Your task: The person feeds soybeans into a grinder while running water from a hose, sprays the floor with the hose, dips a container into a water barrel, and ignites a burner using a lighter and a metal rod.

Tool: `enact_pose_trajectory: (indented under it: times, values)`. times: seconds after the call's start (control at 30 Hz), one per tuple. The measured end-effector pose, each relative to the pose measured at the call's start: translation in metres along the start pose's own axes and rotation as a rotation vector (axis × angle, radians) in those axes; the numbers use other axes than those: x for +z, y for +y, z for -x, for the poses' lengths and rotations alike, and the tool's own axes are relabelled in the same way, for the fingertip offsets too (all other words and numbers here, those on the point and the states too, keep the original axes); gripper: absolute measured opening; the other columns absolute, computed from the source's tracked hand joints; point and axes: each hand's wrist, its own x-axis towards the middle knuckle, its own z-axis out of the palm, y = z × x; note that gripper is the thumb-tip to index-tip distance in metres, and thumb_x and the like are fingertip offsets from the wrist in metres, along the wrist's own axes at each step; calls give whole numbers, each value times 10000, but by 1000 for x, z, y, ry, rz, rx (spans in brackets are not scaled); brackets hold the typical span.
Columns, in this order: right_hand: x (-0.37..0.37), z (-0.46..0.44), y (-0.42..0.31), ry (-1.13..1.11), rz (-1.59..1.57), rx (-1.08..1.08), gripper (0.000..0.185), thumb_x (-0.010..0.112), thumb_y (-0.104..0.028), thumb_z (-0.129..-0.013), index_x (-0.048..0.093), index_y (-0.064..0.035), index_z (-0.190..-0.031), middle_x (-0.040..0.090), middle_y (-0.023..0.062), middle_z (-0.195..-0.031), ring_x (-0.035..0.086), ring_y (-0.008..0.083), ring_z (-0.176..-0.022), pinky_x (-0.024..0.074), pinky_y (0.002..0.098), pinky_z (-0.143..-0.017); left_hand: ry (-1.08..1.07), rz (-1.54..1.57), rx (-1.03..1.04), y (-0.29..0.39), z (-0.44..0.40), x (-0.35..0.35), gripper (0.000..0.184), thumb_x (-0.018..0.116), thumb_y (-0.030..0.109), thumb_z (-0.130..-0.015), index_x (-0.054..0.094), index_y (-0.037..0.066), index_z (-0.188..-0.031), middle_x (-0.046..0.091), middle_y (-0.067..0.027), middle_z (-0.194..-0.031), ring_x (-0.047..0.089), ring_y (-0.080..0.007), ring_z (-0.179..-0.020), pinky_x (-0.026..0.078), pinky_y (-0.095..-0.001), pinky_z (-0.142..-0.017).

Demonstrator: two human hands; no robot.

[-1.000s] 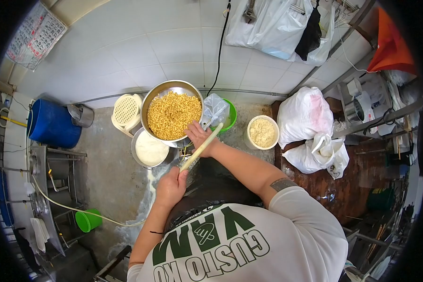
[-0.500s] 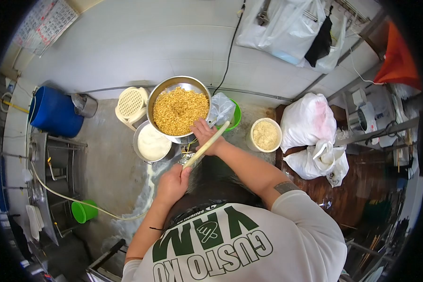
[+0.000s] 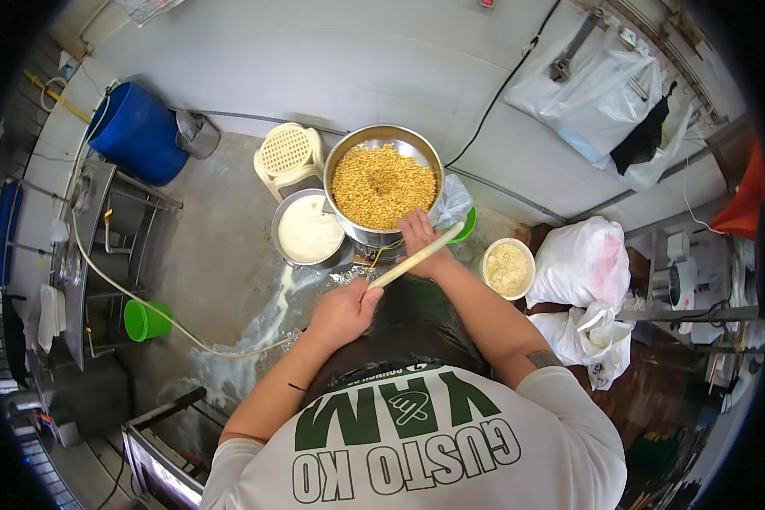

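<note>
My left hand [image 3: 346, 313] is closed around the lower end of a pale wooden-looking stick [image 3: 417, 255]. The stick slants up to the right, passing over my right hand [image 3: 423, 245]. The fingers of that hand are outstretched at the near rim of a round metal hopper [image 3: 438, 189]; whether they press on it I cannot tell. Yellow soaked beans [image 3: 381, 187] fill the hopper, with a dip in their middle. Below and left of it, a metal pot [image 3: 346, 257] holds a white foamy liquid [image 3: 308, 229].
A cream plastic stool [image 3: 286, 151] stands behind the pot. To the right are a tub of pale crumbly matter [image 3: 508, 269] and white sacks [image 3: 580, 262]. A blue barrel [image 3: 138, 136], green bucket [image 3: 147, 320] and hose [image 3: 110, 274] lie leftward. White liquid streaks the wet floor [image 3: 268, 319].
My view has tilted and shifted, so the hopper and pot appear farther right. Both hands keep nearly the same places, the left one still holding the stick.
</note>
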Motion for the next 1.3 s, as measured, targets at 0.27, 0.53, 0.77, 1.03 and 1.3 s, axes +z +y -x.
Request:
enact_pose_trajectory:
  times: [0.27, 0.53, 0.77, 1.03, 1.3]
  values:
    - [-6, 0, -5, -56, 16, 39, 1021, 845, -389, -800, 271, -104, -1596, 207, 179, -1685, 89, 373, -1601, 308, 619, -1198, 24, 18, 53, -11, 1, -2, 361, 582, 355, -1036, 585, 28, -882, 643, -251, -769, 638, -489, -752, 492, -554, -656]
    - [-6, -1, -11, -59, -6, 72, 973, 810, -344, -806, 294, -87, -1589, 222, 189, -1678, 102, 389, -1597, 304, 638, -1196, 4, 32, 89, -21, -3, -13, 340, 584, 357, -1032, 584, 34, -927, 651, -252, -770, 643, -492, -739, 500, -561, -653]
    - [1, -7, -16, -63, 15, 140, 961, 810, -382, -822, 314, -76, -1587, 208, 184, -1686, 121, 385, -1590, 316, 648, -1187, -7, 92, 7, -42, -2, -43, 352, 568, 372, -1041, 587, 40, -927, 651, -250, -787, 645, -485, -781, 498, -553, -680]
    - [-8, -13, -33, -123, 49, 237, 964, 807, -421, -831, 323, -61, -1582, 202, 182, -1687, 91, 382, -1594, 346, 638, -1168, 32, -47, -195, -102, 13, -81, 417, 529, 416, -1050, 578, 25, -915, 658, -271, -786, 642, -507, -777, 489, -581, -688]
    - [-15, -28, -35, -71, 135, 169, 744, 752, -500, -874, 564, 4, -1388, 517, 249, -1458, 394, 451, -1444, 391, 549, -1156, 72, 54, -173, -134, 23, -104, 388, 553, 388, -1045, 577, 20, -921, 657, -272, -784, 636, -514, -772, 488, -581, -680]
